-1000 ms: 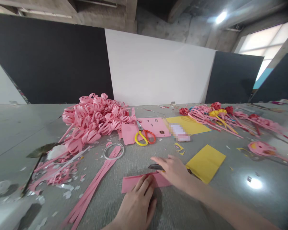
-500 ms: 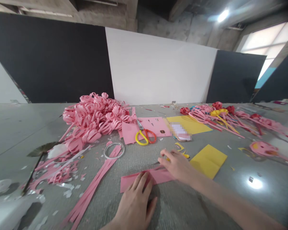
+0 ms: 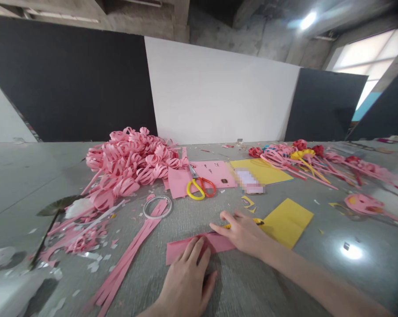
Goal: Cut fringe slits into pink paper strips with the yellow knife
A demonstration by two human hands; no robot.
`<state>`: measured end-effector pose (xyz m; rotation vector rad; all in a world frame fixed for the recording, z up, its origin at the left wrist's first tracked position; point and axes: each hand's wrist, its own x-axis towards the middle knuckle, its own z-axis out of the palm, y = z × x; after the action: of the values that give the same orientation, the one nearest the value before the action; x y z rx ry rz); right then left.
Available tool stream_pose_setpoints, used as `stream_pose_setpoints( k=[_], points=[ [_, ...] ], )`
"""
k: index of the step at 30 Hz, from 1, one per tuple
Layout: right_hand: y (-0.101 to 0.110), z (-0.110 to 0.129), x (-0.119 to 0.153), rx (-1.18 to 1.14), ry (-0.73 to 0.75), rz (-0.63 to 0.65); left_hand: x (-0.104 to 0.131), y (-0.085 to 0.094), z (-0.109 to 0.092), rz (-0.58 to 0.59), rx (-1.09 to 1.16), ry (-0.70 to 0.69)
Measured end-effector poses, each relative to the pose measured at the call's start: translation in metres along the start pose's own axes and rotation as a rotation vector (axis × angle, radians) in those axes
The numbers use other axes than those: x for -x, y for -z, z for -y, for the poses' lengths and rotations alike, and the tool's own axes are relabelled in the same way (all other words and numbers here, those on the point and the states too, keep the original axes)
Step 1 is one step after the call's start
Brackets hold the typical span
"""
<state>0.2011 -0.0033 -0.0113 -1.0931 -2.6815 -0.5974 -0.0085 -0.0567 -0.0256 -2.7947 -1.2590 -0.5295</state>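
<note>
A folded pink paper strip [image 3: 179, 252] lies across the grey surface in front of me. My left hand [image 3: 187, 277] rests on it, palm down with fingers stretched out, pressing its left part. Over the strip's right end is my right hand [image 3: 247, 231], its fingers around a yellow utility knife [image 3: 258, 221]. The index finger reaches left along the strip's far edge. The knife's rear end shows behind the hand; its blade is mostly hidden by the fingers.
Beyond the hands lie scissors [image 3: 200, 188], pink sheets [image 3: 177, 182] and a phone [image 3: 250, 181]. Yellow paper [image 3: 289, 222] is at right. A tape roll [image 3: 157, 207] sits on long pink strips [image 3: 129, 259]. Curled pink paper [image 3: 129, 158] is heaped at left; paper flowers [image 3: 301, 154] lie right.
My right hand has shifted slightly down with the utility knife, and its index finger now stretches further left. My left hand and the pink strip have stayed put.
</note>
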Motion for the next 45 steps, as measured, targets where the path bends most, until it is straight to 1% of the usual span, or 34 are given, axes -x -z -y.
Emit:
stream_pose_setpoints(
  k=[7, 13, 18, 26, 34, 45],
  points=[
    [-0.0003, 0.0012, -0.0007, 0.008, 0.039, 0.019, -0.0019, 0.0033, -0.0009, 0.033, -0.045, -0.016],
    [-0.0002, 0.0015, -0.0005, 0.010, 0.055, 0.024, -0.0012, 0.0026, -0.0015, 0.043, -0.032, -0.007],
    [0.0003, 0.0011, -0.0008, -0.004, 0.051, 0.040, -0.0006, 0.0031, -0.0014, 0.037, -0.021, -0.006],
    [0.0026, -0.0012, -0.0042, 0.004, 0.042, 0.085, -0.0025, 0.0057, -0.0029, 0.090, -0.009, 0.019],
    [-0.0016, -0.0038, -0.0028, -0.056, 0.022, 0.070, -0.0008, 0.0039, -0.0021, 0.107, 0.004, 0.015],
    [0.0001, -0.0057, -0.0016, -0.082, 0.025, 0.069, -0.0010, 0.0023, -0.0014, 0.097, 0.008, 0.017]
  ],
)
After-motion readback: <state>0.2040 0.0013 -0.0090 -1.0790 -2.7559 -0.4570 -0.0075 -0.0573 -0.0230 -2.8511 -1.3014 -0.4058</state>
